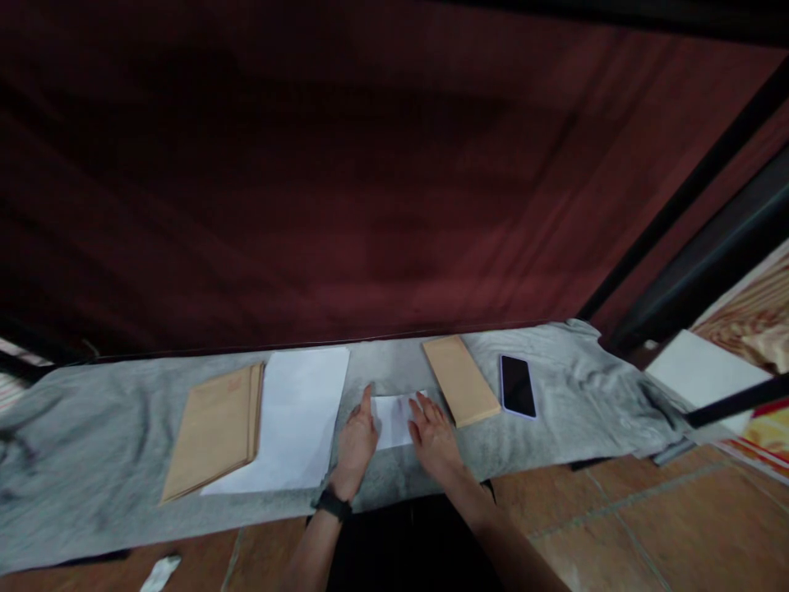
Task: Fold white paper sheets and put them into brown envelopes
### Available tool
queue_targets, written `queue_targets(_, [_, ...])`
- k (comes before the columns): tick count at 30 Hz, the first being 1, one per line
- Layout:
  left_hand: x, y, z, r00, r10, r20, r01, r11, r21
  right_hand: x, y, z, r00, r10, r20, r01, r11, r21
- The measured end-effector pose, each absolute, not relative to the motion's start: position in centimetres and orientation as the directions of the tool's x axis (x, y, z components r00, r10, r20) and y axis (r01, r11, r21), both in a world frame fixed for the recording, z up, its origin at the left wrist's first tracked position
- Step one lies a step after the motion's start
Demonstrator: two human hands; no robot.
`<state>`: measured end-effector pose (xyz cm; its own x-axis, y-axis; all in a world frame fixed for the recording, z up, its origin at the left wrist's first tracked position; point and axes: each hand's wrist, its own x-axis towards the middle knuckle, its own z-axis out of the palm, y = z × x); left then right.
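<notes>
A small folded sheet of white paper [393,423] lies flat on the grey cloth between my hands. My left hand [357,440] rests at its left edge, the index finger stretched forward and the other fingers partly hidden. Over the paper's right end lies my right hand [435,438], fingers extended and slightly apart. To the left is a stack of larger white sheets [302,411], partly covered by a pile of brown envelopes [215,419]. Just right of my right hand sits a narrower brown envelope stack [461,382].
A phone [518,386] with a pale purple edge lies on the grey cloth [579,395], right of the narrow envelopes. A dark red panel [370,205] rises behind the cloth. Black bars and a white board [708,370] stand at the right. Brown floor tiles [604,518] show in front.
</notes>
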<state>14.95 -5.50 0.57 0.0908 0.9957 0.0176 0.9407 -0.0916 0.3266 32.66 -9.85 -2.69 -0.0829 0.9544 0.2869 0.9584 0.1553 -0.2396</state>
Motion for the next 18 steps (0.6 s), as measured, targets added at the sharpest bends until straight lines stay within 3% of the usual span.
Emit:
queue_targets(5, [15.1,-5.6,0.3,0.086,0.994,0.065,0.959,-0.100,0.266,31.6,-9.4,-4.2,-0.135,0.950,0.282,0.952,0.204,-0.229])
queue_targets(9, [16.6,-7.0,-0.3,0.063,0.957,0.283,0.979,-0.115,0.169,31.6,-9.5,-4.9,-0.145,0.953,0.265,0.959,0.201,-0.199])
queue_targets(11, [17.9,-7.8,-1.0,0.153,0.920,0.360,0.963,-0.221,0.154,31.8,-9.6,-4.9,-0.166,0.953,0.254,0.960,0.215,-0.179])
queue_targets(14, [19.5,-8.4,-2.5,0.341,0.889,0.306,0.901,-0.402,0.165,32.0,-9.6,-4.9,-0.213,0.947,0.240,0.956,0.253,-0.148])
queue_targets(18, [19.6,-8.5,-4.2,0.350,0.913,0.210,0.906,-0.387,0.172,32.1,-9.6,-5.1,-0.228,0.937,0.264,0.955,0.268,-0.127])
